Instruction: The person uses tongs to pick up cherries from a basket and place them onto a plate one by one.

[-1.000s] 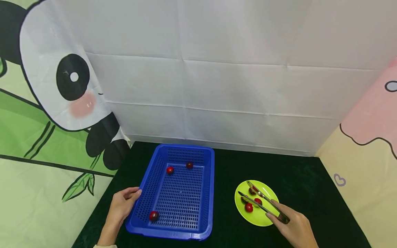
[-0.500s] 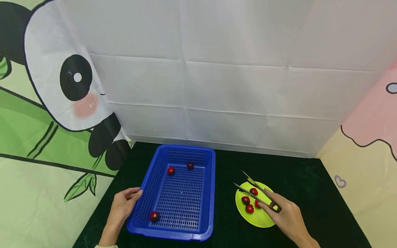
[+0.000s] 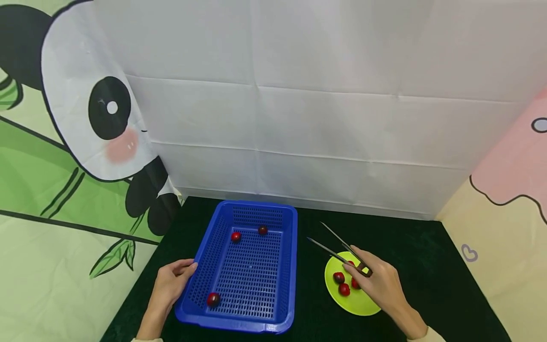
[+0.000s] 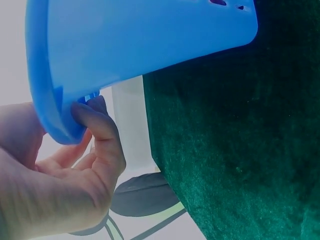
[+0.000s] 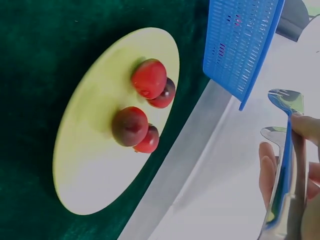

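Soft, even light leaves the tabletop dark in the head view; the 2 wrist views look washed out, the plate glaring toward 7 o'clock.

Blue on the basket, yellow-green on the plate, red-to-brown on the tomatoes, apparently silver on the tongs.

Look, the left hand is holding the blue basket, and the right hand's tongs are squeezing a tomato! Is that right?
Almost! The tongs aren't squeezing a tomato: the right wrist view shows them open, with nothing in between. The right hand does hold them, and the left hand is holding the blue basket.
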`<action>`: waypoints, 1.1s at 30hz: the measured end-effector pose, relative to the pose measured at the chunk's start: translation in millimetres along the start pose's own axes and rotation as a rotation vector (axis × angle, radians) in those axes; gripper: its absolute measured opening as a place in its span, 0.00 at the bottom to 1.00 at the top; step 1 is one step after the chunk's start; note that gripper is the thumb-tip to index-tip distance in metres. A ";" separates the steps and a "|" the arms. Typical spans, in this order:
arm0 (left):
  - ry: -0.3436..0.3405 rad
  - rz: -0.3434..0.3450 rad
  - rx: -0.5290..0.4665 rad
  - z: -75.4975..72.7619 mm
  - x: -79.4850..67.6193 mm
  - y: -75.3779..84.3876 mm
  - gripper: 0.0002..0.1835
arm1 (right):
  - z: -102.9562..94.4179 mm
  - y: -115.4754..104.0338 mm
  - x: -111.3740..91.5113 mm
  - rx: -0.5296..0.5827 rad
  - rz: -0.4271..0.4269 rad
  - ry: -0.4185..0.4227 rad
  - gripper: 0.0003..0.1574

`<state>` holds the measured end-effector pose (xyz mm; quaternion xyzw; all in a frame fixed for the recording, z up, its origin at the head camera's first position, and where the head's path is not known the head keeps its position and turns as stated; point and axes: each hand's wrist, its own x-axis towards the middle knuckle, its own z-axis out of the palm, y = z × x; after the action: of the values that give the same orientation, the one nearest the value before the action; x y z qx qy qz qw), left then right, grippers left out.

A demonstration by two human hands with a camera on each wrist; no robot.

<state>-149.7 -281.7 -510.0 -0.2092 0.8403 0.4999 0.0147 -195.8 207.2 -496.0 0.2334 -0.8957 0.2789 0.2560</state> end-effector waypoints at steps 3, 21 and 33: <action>-0.009 -0.001 -0.004 -0.6 1.2 0.0 0.24 | 2.9 -2.4 5.4 0.004 -0.022 -0.002 0.31; 0.018 0.021 -0.024 1.7 3.1 -3.9 0.27 | 28.1 -12.3 38.3 0.057 -0.107 0.015 0.31; 0.032 0.022 -0.004 3.1 1.6 -2.6 0.27 | 50.6 -19.2 54.9 0.081 -0.125 -0.002 0.31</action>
<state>-150.8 -280.7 -514.1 -0.2082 0.8416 0.4983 -0.0046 -243.4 146.7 -492.4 0.2994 -0.8675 0.2982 0.2626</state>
